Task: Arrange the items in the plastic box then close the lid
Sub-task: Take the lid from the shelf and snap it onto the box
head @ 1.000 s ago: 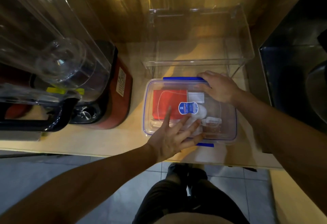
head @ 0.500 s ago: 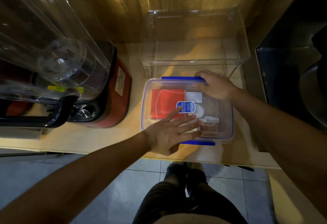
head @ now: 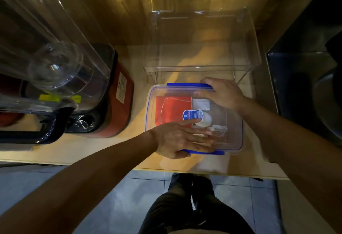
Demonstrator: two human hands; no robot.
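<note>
- The box (head: 194, 119) stands on the desk (head: 103, 152) near its front edge, with the clear lid (head: 231, 137) lying on it.
- Left hand (head: 177, 139): the fingers are spread flat on the lid, and the thumb is under the front blue clip (head: 218, 152). The grip is open, pressing, not grasping.
- Right hand (head: 222, 93): it lies on the back right corner of the lid, fingers curled over the back blue clip (head: 187, 85).
- Inside I count one red packet (head: 172, 109), one white bottle (head: 205, 119) with a blue label, and some small white pieces.
- One empty clear bin (head: 201, 48) stands behind the box, and one blender (head: 55, 78) stands at the left.
</note>
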